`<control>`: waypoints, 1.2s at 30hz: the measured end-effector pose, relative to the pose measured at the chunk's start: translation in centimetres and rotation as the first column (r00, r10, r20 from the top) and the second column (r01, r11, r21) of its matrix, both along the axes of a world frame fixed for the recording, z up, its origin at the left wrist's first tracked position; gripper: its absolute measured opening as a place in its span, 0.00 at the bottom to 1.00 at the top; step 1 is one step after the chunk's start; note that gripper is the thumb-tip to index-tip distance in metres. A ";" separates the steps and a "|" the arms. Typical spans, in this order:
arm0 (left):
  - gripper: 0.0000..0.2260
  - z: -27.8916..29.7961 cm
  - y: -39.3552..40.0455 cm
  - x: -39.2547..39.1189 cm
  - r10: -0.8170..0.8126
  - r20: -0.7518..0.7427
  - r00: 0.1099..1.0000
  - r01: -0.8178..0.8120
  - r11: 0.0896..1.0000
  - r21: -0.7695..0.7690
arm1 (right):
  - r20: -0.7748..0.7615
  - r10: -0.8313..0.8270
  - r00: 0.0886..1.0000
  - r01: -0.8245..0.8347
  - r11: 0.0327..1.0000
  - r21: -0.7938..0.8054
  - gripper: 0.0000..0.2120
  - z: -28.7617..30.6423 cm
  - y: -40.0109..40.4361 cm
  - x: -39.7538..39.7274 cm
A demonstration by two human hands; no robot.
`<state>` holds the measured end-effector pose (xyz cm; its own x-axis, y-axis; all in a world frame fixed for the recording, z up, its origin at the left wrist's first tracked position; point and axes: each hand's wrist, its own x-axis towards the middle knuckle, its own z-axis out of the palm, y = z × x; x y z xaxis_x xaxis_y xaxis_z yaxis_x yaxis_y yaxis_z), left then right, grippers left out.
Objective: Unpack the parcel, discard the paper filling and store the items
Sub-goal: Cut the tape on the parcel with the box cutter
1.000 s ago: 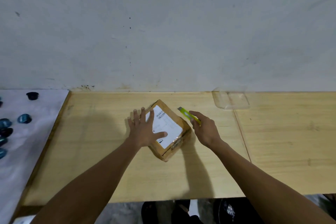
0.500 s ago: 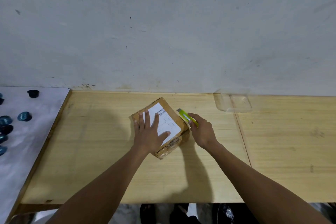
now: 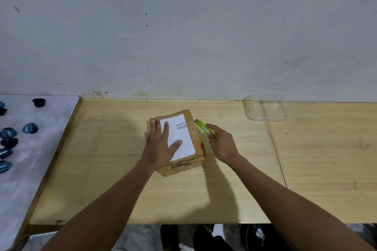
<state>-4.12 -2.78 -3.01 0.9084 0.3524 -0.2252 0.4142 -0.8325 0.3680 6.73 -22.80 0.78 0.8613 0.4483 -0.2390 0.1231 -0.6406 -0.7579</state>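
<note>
On the wooden table (image 3: 114,169) the taped parcel (image 3: 195,138) lies unopened. The left hand (image 3: 161,146) presses flat, fingers spread, on its label. The right hand (image 3: 222,144) clasps a yellow cutter (image 3: 204,127) beside its right edge. I think the tape needs slicing next, with a shallow blade.

Your parcel (image 3: 184,138) sits on the counter (image 3: 114,169) midway between its front and back edges. Your left hand (image 3: 161,146) lies flat on the parcel's top, on the left part of its label (image 3: 180,135). Your right hand (image 3: 221,142) is just right of the parcel, holding a cutter (image 3: 203,126) beside the parcel's far right corner. A tray (image 3: 265,108) stands at the back edge, further right. Capsules (image 3: 30,128) lie past the counter's left edge.
</note>
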 end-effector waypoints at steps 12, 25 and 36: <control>0.57 0.3 0.4 1.3 -0.102 -0.083 0.991 0.115 0.977 0.177 | -0.036 0.036 0.999 -0.038 0.998 -0.048 0.16 0.8 -0.5 0.3; 0.49 0.7 0.1 1.2 -0.087 -0.103 0.991 0.104 0.979 0.176 | -0.038 0.067 0.997 -0.071 0.990 -0.122 0.17 1.6 -3.2 -2.0; 0.50 0.5 0.2 1.1 -0.104 -0.102 0.989 0.119 0.981 0.154 | -0.100 0.098 0.990 -0.115 0.976 -0.186 0.16 3.9 -4.2 -1.2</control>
